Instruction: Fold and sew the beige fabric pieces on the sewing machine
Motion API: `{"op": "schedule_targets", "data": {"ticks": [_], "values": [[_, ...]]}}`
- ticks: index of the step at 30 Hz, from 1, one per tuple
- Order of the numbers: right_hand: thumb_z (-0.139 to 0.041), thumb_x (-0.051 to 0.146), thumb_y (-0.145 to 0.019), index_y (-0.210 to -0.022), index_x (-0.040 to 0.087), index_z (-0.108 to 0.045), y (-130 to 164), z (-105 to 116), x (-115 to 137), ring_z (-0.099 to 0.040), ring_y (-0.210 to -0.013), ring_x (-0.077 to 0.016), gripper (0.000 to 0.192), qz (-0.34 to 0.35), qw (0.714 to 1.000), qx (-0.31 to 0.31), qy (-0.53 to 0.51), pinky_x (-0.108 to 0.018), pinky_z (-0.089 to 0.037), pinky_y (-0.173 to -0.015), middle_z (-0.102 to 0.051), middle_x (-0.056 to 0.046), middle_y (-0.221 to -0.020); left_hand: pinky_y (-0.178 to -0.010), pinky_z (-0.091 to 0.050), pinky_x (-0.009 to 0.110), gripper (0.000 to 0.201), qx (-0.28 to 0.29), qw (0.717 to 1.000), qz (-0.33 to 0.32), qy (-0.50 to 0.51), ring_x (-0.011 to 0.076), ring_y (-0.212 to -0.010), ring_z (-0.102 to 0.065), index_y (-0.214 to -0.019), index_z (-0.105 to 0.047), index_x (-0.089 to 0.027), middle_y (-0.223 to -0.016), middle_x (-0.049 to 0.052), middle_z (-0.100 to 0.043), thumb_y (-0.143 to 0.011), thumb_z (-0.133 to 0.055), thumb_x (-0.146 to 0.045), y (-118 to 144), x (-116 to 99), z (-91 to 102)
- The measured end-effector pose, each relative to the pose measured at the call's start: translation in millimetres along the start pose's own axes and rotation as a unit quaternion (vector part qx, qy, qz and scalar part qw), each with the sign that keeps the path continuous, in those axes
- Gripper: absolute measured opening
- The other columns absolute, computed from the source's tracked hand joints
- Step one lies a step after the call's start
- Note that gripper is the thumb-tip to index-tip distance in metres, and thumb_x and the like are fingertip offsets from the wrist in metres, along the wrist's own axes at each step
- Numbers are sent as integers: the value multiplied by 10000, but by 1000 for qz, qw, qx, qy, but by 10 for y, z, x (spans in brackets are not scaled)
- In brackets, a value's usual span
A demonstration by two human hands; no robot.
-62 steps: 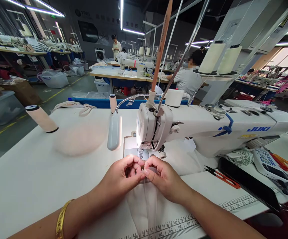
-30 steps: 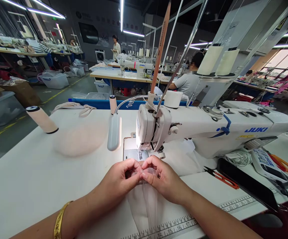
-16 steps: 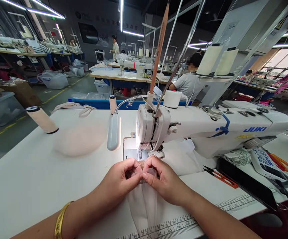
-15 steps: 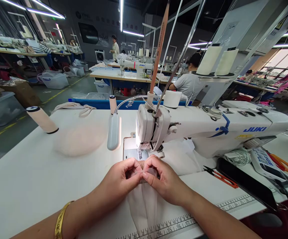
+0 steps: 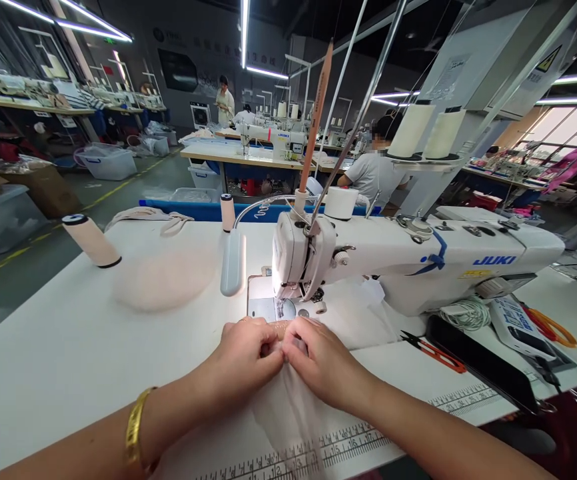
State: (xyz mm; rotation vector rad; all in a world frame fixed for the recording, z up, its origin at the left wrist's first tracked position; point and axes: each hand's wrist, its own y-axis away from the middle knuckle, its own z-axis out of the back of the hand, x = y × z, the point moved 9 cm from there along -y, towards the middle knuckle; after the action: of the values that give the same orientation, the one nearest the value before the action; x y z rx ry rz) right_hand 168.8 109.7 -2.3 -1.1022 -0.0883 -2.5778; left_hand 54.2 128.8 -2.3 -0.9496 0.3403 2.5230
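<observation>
My left hand (image 5: 248,353) and my right hand (image 5: 316,357) meet just in front of the sewing machine (image 5: 353,250). Both are closed, pinching a sheer pale fabric (image 5: 288,407) between thumbs and fingers. The fabric hangs down from my fingertips toward the table's front edge, over a printed ruler strip (image 5: 353,443). A bit of pinkish-tan material (image 5: 280,328) shows between the hands; what it is I cannot tell. Beyond the fingers lies the metal needle plate (image 5: 263,307), under the machine's head. My fingertips are partly hidden.
On the left lie a round sheer piece (image 5: 166,280) and a thread cone (image 5: 91,241). A small lamp (image 5: 231,263) stands beside the machine head. To the right are orange-handled thread snips (image 5: 433,352), a black phone (image 5: 483,367) and a coiled cable (image 5: 466,313). A co-worker (image 5: 376,167) sits beyond.
Both hands have shifted slightly, with the fingers curled tighter over the fabric and the left knuckles turned flatter. The fabric still hangs between them. The camera view has moved a little.
</observation>
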Motion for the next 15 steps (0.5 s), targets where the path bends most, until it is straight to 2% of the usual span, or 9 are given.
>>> {"op": "schedule_targets", "data": {"ticks": [2, 5, 7, 9, 12, 15], "values": [[-508, 97, -939, -750, 227, -403, -139, -39, -43, -506, -849, -215, 252, 2, 997, -22, 76, -349, -385, -784, -571, -20, -846, -754, -345, 362, 333, -28, 997, 3, -75, 216, -748, -481, -580, -363, -196, -695, 14, -513, -855, -525, -291, -79, 54, 11], [-511, 78, -926, -763, 226, -404, -273, -80, -118, -531, -887, -230, 245, -16, 993, -26, 116, -351, -390, -796, -586, -37, -888, -815, -361, 394, 197, -85, 990, -14, -115, 244, -828, -529, -692, -513, -200, -798, 27, -583, -859, -579, -281, -110, 104, 55], [-530, 69, -913, -782, 225, -426, -304, -84, -153, -545, -885, -230, 229, -30, 992, -20, 117, -337, -387, -771, -601, -37, -900, -811, -361, 386, 81, -147, 978, -60, -136, 249, -864, -536, -810, -594, -202, -876, 37, -620, -870, -607, -255, -66, 82, 114], [-544, 67, -908, -786, 226, -429, -308, -66, -176, -550, -861, -227, 230, -39, 992, -23, 121, -327, -377, -738, -608, -35, -890, -814, -353, 382, 115, -186, 958, -141, -166, 238, -872, -537, -855, -646, -208, -910, 39, -659, -933, -562, -196, 6, -6, 116], [-543, 103, -942, -798, 230, -440, -289, -29, -194, -562, -846, -229, 217, -31, 993, -38, 111, -321, -377, -706, -614, -33, -859, -803, -340, 382, 316, -166, 933, -241, -211, 207, -798, -528, -791, -670, -209, -825, 23, -690, -993, -454, -97, 78, -114, 10], [-553, 159, -972, -868, 232, -496, -241, 6, -190, -567, -828, -226, 140, 6, 995, -49, 89, -324, -402, -700, -628, -32, -874, -786, -349, 381, 339, -148, 928, -258, -226, 197, -760, -530, -772, -667, -201, -795, 21, -710, -979, -440, -58, 84, -120, -15]]}}
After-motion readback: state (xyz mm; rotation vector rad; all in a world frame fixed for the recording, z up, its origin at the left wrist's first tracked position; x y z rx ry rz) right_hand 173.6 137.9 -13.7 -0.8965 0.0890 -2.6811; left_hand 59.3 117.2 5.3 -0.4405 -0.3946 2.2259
